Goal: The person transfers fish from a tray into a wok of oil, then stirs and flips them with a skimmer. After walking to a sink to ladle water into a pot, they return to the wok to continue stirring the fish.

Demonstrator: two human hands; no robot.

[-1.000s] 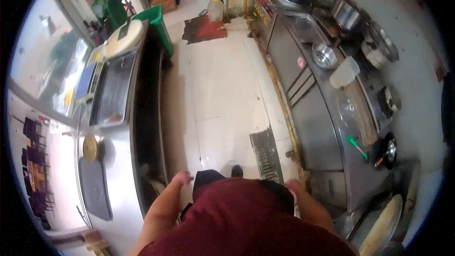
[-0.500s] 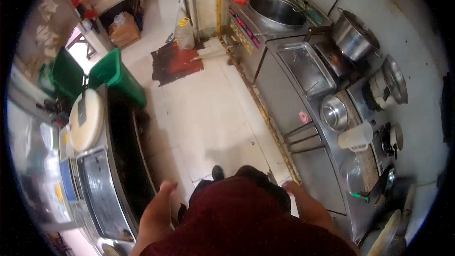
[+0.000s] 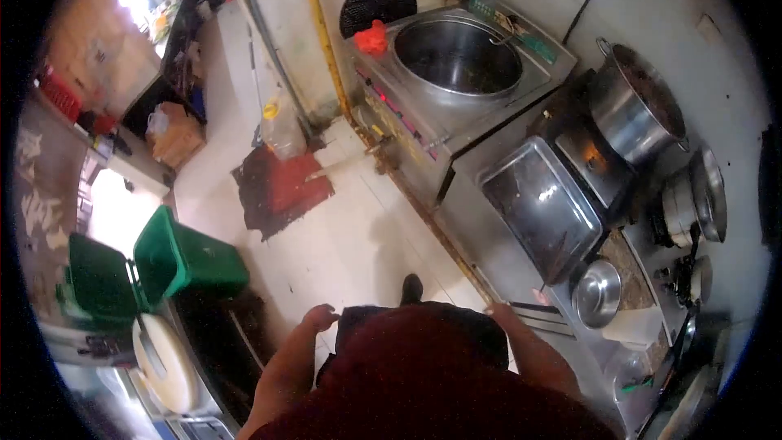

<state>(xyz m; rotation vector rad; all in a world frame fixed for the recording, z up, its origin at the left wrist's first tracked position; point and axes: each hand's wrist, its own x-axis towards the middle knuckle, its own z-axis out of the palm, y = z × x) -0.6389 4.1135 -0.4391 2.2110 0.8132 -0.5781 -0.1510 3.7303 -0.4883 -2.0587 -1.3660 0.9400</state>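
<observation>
My left hand [image 3: 321, 317] hangs low beside my dark red top, its fingers loosely apart with nothing visible in them. It is over the pale tiled floor [image 3: 350, 232], nearest the dark side of the left counter. On the other side, my right hand [image 3: 498, 310] hangs by the front of the steel counter; my body and its angle hide most of the fingers. A rectangular steel tray [image 3: 533, 204] lies on that counter ahead of this hand, with a steel bowl [image 3: 597, 295] and a whitish plastic pitcher [image 3: 631, 327] nearer me.
Ahead right stands a cooker with a large round vat [image 3: 456, 61]; a tall steel pot [image 3: 639, 106] sits beyond the tray. At left are an open green bin [image 3: 191, 265] and a round cutting board [image 3: 175, 371]. A plastic jug [image 3: 283, 134] stands by a dark-red mat [image 3: 285, 191].
I have moved forward: the cooker, tray and green bin appear nearer and lower in view. My left hand has shifted a little rightward in the frame. The near left tray has mostly left view.
</observation>
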